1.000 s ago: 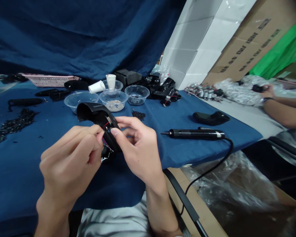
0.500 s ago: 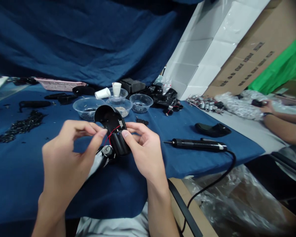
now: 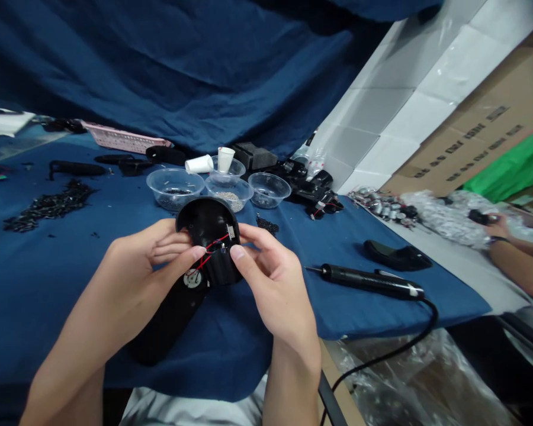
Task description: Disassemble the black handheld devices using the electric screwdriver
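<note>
Between my hands is a curved black plastic housing, its hollow side facing me. Thin red wires and a small white connector lie inside it. My left hand holds the housing's left edge, its thumb at the wires. On the right edge my right hand grips it, thumb pressed on the inner face. A round metal motor sits just below my left thumb, and a long black part extends under my left wrist; how these join the housing is hidden.
An electric screwdriver with a cord and a black curved shell lie to the right. Clear plastic bowls, paper cups and black parts stand behind. Black pieces are heaped left. Another person's arm reaches in at right.
My left fingers have moved from a raised pinch to the housing's left edge, with the thumb at the wires. The housing has turned a little more upright. The view has shifted left.
</note>
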Tool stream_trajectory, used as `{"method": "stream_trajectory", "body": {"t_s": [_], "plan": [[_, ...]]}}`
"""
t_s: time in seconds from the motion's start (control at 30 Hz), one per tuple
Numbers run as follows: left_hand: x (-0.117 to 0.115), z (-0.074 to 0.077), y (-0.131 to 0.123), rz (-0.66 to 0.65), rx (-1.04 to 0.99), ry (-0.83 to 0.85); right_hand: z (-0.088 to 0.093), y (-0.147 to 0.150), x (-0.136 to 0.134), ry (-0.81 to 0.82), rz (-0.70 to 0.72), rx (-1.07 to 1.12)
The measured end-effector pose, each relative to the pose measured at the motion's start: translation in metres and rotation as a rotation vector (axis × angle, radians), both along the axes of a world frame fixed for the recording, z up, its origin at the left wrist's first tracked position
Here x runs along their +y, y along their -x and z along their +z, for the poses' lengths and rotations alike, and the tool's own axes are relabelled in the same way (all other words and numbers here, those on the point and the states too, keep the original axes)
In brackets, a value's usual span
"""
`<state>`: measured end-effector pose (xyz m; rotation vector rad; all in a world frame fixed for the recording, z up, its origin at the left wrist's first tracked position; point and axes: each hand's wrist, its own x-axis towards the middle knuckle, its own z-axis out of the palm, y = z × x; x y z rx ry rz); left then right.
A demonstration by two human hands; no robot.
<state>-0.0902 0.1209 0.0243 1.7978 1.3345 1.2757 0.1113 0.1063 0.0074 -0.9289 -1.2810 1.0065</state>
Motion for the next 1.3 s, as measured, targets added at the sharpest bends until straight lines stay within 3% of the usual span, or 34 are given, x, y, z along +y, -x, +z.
{"method": "stream_trajectory", "body": {"t_s": [0.27, 0.57, 0.87, 1.13, 1.3], "plan": [[-0.001, -0.004, 0.001, -0.162, -0.156, 0.126, -0.001, 0.0, -0.001, -0.012, -0.03, -0.036], [-0.004, -0.003, -0.003, -0.13, -0.241, 0.09, 0.001, 0.007, -0.004, 0.0, 0.055, -0.034], [-0.016, 0.004, -0.009, 0.017, -0.362, 0.124, 0.001, 0.004, -0.011, -0.076, 0.069, -0.05], [-0.024, 0.002, -0.004, 0.122, -0.264, 0.092, 0.01, 0.006, -0.017, -0.111, 0.03, -0.05], [-0.032, 0.009, -0.006, 0.16, -0.264, 0.159, 0.01, 0.009, -0.017, -0.077, 0.028, -0.041]]}}
